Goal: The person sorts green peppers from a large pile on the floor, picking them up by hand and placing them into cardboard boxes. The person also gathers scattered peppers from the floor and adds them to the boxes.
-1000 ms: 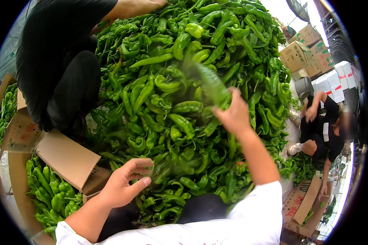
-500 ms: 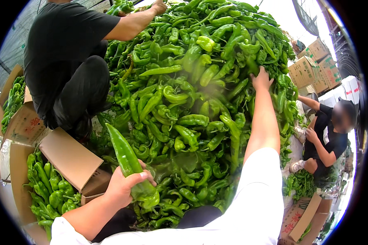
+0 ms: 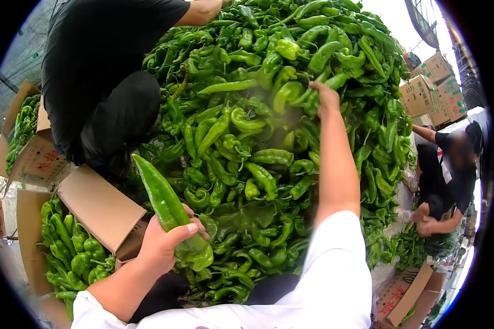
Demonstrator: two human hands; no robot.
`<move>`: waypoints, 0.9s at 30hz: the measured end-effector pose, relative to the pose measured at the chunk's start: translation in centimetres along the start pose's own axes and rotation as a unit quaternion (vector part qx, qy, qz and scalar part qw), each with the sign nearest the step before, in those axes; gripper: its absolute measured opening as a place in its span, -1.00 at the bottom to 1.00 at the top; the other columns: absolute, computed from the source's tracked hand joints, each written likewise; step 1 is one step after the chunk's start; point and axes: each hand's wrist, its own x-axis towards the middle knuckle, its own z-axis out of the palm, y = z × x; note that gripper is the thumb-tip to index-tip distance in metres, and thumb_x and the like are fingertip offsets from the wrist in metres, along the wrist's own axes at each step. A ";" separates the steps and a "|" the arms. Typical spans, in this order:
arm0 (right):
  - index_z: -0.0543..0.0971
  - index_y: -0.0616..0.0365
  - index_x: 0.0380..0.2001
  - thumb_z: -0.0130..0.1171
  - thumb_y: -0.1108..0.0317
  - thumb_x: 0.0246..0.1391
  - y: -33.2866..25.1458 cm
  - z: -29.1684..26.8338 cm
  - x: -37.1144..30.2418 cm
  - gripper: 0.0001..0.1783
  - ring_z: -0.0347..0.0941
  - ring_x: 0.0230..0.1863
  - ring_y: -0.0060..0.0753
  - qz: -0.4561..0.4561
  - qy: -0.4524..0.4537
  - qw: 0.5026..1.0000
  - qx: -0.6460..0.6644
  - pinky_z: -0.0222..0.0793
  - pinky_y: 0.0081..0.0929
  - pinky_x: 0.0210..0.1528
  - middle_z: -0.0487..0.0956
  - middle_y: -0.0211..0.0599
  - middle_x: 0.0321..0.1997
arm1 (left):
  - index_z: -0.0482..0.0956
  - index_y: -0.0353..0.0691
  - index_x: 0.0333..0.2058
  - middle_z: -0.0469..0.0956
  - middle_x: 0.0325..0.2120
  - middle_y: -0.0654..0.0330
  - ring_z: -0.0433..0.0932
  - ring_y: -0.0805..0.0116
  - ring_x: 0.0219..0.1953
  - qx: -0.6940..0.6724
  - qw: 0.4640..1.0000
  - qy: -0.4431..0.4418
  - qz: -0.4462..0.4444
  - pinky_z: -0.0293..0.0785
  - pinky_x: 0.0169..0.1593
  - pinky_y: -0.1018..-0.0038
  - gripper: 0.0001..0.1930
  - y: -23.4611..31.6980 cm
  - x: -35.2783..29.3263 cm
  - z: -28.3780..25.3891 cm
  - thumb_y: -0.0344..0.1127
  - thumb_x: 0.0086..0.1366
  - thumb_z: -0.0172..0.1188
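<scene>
A long, glossy green pepper [image 3: 167, 203] points up and to the left, its stem end low, with my left hand [image 3: 167, 241] wrapped around its lower part. Over the upper middle of a big heap of green peppers [image 3: 247, 170], my right hand [image 3: 327, 100] has its fingers curled at a green pepper [image 3: 308, 98], which it seems to grip. Part of that pepper is hidden by the hand, and it blends with those around it. My right arm stretches across the heap from the lower right.
An open cardboard box [image 3: 33, 241] of peppers stands at lower left, its flap [image 3: 101, 205] raised. Another filled box [image 3: 38, 159] lies behind it. A person in black [image 3: 104, 82] crouches at upper left; another person [image 3: 455, 170] sits at right. Cartons [image 3: 433, 93] are stacked at far right.
My right hand has moved left and slightly up over the heap. My left hand keeps its pepper nearly in place. The view has shifted slightly; the seated person's hands have lowered.
</scene>
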 end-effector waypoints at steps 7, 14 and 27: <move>0.13 0.19 0.20 0.16 0.30 0.02 -1.8 -9.0 -19.4 -0.30 0.54 -0.39 -0.32 0.102 -0.326 0.923 0.178 0.49 -0.42 -0.34 0.54 -0.02 -0.26 | 0.50 -0.31 -0.34 0.55 -0.42 0.21 0.52 0.43 -0.34 0.139 0.979 -0.115 0.099 0.43 -0.23 0.49 -0.87 -0.2 -1.0 0.2 -0.45 0.12 0.23; 0.34 0.29 0.04 0.14 0.11 -0.02 -4.1 -8.2 -35.7 -0.39 0.52 -0.55 -0.33 0.169 -0.471 0.864 0.059 0.45 -0.55 -0.53 0.55 -0.09 -0.40 | 0.45 -0.07 0.05 0.48 -0.06 0.10 0.44 0.10 0.04 0.487 0.694 -0.136 0.512 0.38 0.01 0.24 -0.36 1.1 -3.8 1.9 -0.51 -0.12 0.31; 0.35 0.32 0.03 0.15 0.36 0.08 -8.2 -4.2 -55.9 -0.53 0.44 -0.26 -0.50 0.006 -0.540 0.841 -0.030 0.38 -0.58 -0.29 0.50 -0.25 -0.23 | 0.54 -0.29 -0.24 0.59 -0.42 0.16 0.60 0.30 -0.41 -0.200 0.902 0.157 0.350 0.56 -0.27 0.41 -0.72 0.1 -23.8 -11.1 -0.42 0.04 0.32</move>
